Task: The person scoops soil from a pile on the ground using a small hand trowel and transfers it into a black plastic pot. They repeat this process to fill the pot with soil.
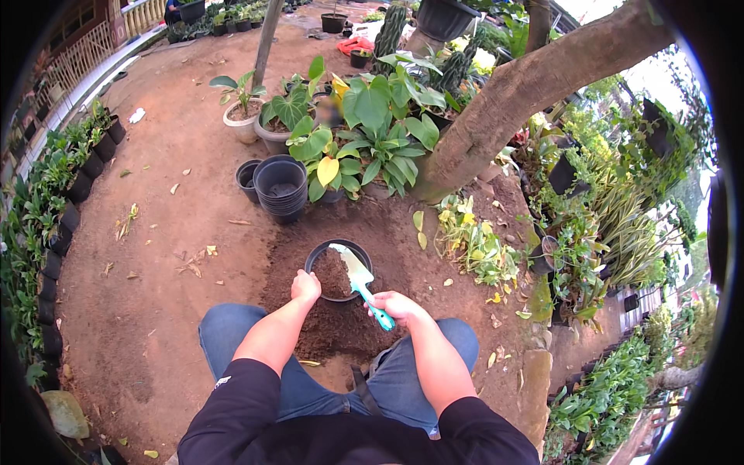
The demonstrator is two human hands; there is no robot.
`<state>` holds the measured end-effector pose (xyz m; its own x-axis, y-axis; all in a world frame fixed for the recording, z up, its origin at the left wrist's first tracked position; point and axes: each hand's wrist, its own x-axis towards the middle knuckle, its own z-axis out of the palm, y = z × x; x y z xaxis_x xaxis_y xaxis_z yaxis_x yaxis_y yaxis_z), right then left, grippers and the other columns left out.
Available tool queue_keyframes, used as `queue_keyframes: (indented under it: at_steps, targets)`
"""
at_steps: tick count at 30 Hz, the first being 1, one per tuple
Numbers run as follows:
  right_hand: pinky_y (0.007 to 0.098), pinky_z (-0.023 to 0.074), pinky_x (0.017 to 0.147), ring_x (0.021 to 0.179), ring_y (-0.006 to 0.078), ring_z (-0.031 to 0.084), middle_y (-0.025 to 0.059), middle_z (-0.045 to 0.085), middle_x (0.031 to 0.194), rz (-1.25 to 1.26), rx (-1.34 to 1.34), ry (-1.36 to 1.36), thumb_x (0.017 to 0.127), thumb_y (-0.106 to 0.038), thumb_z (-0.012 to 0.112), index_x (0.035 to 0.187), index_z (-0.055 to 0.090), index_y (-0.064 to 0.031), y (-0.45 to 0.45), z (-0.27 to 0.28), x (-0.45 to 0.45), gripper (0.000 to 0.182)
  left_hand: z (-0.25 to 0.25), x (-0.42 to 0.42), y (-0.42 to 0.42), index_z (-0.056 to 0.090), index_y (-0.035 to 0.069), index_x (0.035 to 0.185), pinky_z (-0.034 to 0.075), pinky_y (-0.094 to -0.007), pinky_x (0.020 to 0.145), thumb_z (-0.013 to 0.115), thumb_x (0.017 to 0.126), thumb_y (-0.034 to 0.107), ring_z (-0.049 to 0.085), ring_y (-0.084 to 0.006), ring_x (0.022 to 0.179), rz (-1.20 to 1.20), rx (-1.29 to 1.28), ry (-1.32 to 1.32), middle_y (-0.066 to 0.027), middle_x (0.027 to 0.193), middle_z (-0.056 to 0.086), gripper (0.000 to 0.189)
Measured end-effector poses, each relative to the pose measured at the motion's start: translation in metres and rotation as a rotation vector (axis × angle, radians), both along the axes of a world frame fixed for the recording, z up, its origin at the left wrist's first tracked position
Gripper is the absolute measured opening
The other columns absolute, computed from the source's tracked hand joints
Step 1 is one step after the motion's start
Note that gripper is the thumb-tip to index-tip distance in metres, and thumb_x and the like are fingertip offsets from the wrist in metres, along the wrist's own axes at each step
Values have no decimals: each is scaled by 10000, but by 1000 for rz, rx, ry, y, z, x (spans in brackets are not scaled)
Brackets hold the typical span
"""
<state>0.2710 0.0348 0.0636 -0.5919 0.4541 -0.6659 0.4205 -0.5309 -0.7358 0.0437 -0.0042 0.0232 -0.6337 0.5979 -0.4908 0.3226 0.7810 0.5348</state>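
Observation:
A round black plastic pot point(368, 256) stands on the ground before my knees, partly filled with dark brown soil point(332, 276). My left hand point(306, 286) grips the pot's near left rim, its fingers curled over the edge. In my right hand point(392, 307) is the handle of a turquoise hand trowel point(358, 271). The blade lies tilted over the pot, its tip toward the far rim, with soil along its left edge. A mound of loose soil point(337, 331) spreads between the pot and my legs.
Stacked empty black pots point(281, 186) stand beyond the pot, beside a smaller black pot point(247, 177). Leafy potted plants point(372, 122) crowd the far side. A leaning tree trunk point(494, 116) rises at the right, near a heap of yellow-green cuttings point(479, 241). Potted seedlings point(64, 192) line the left.

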Motion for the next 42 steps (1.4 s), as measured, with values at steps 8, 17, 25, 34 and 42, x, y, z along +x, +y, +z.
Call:
queue_keyframes:
  at_steps: [8,17,25,34,42]
  targets:
    - [264,438,629,717,115,555,40,611,801,-49,-21,-48,890,-188,503,983,581,-14,-4,-2,0,211,-24,-10,4,427,-38,976,502,-313,385,360,916,195,606,-234,447,20,29,-173,-175,678,603,251]
    - [266,455,653,756,122,573,48,608,816,-150,-35,-61,883,-204,524,988,582,-16,-12,7,0,223,-14,12,0,276,-54,1183,529,-358,390,279,905,118,627,-331,522,387,63,-636,-278,874,587,327]
    - [262,446,646,734,128,562,41,609,801,-159,-11,-47,888,-238,519,990,584,-18,-20,6,1,252,-3,2,-10,576,-42,916,534,-372,581,366,887,215,658,-294,712,160,-58,-505,-216,897,628,333]
    - [267,450,639,743,128,556,45,599,814,-237,-31,28,896,-243,505,996,575,-20,-38,11,0,254,-45,-6,0,386,-36,1055,479,-307,358,351,905,154,607,-222,500,145,25,-309,-179,742,595,244]
    - [260,455,630,714,130,560,46,600,799,-259,-28,5,894,-214,506,994,576,-16,-32,4,-2,234,-34,8,-5,320,-110,1136,565,-407,559,247,892,97,627,-368,727,359,198,-932,-320,941,544,328]
